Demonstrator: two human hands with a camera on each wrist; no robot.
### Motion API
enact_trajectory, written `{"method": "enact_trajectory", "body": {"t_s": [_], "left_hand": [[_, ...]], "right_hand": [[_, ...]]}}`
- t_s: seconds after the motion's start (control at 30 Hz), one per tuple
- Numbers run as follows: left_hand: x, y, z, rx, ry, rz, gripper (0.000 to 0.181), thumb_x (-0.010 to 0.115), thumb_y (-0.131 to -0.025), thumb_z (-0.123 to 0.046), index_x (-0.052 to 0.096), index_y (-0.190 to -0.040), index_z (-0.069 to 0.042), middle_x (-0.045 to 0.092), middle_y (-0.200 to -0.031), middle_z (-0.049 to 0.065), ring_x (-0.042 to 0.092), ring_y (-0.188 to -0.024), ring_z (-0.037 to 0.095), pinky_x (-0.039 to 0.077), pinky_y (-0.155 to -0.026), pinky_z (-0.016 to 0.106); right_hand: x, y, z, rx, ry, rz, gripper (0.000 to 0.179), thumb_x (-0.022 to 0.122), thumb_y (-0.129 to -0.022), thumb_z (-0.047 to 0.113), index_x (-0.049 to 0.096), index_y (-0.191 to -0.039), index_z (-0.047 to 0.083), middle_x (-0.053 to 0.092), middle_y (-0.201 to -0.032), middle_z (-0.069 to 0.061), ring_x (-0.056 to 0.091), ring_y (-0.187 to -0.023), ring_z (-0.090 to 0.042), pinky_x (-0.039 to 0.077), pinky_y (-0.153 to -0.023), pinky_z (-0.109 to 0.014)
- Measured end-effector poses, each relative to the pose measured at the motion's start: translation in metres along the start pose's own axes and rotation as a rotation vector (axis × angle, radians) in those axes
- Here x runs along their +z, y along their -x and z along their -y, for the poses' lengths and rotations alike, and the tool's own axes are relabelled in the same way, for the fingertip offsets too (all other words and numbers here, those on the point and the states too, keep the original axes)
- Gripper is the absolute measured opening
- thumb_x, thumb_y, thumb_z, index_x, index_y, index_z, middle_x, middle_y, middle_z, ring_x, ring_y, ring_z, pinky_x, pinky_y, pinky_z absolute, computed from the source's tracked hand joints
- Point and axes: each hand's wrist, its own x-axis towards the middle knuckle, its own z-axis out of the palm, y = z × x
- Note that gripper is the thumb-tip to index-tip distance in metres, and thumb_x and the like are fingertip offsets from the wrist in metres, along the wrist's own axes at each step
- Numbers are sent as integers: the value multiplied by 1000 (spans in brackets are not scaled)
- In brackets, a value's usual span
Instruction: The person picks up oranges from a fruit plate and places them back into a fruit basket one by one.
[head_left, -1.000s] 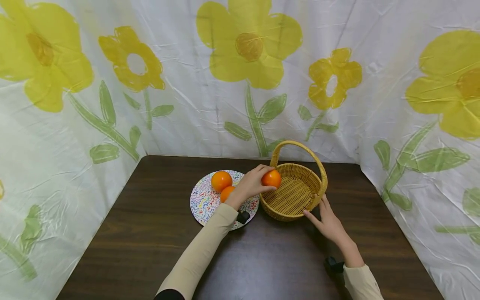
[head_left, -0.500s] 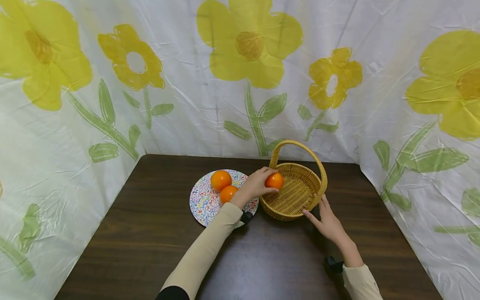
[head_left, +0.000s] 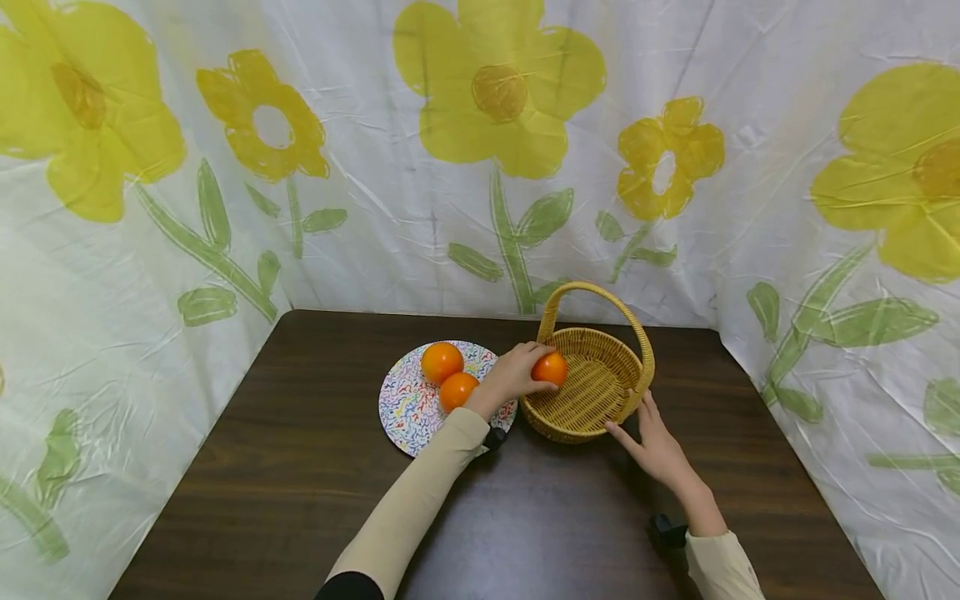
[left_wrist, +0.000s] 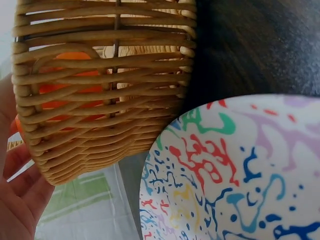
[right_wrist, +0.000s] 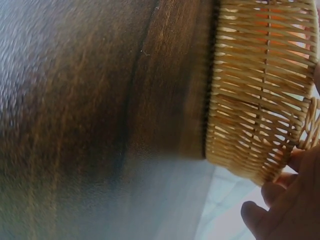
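My left hand holds an orange between thumb and fingers, just inside the left rim of the wicker basket. Through the weave of the basket wall, the left wrist view shows the orange inside. At the basket's right side, my right hand rests with thumb and fingers spread against the wall, near the foot of the handle. Its fingertips show beside the weave in the right wrist view. Two more oranges lie on a round plate with a colourful squiggle pattern, left of the basket.
The basket's tall arched handle stands upright over it. Plate and basket sit close together towards the back of a dark wooden table. A white curtain with yellow flowers hangs behind and at both sides.
My left hand has carried the orange a little to the right and lower, over the basket's rim. More of the second orange on the plate shows. The right hand and basket have stayed put.
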Motion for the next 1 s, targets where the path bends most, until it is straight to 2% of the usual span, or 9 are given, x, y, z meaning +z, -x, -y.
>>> {"method": "enact_trajectory", "body": {"t_s": [0.37, 0.77, 1.0], "left_hand": [[6, -2, 2, 3, -48, 2, 66, 71, -77, -47, 51, -133, -18, 52, -130, 5, 49, -115, 21, 48, -90, 37], [8, -3, -1, -19, -76, 28, 67, 70, -78, -46, 49, -135, -18, 51, -132, 5, 46, -117, 20, 45, -93, 35], [8, 2, -4, -16, -59, 33, 67, 69, -79, -45, 47, -136, -17, 48, -135, 5, 43, -124, 23, 43, -99, 37]], "right_hand": [[-1, 0, 1, -7, 12, 4, 83, 47, -93, 49, -4, -150, 15, -11, -154, -17, 18, -133, -51, 35, -88, -68], [-2, 0, 3, -32, 0, -13, 82, 48, -93, 46, -7, -149, 24, -11, -155, -12, 20, -133, -49, 37, -86, -67], [-1, 1, 2, -37, -7, -13, 82, 49, -93, 46, -9, -149, 27, -11, -155, -10, 21, -133, -48, 37, -87, -66]]}}
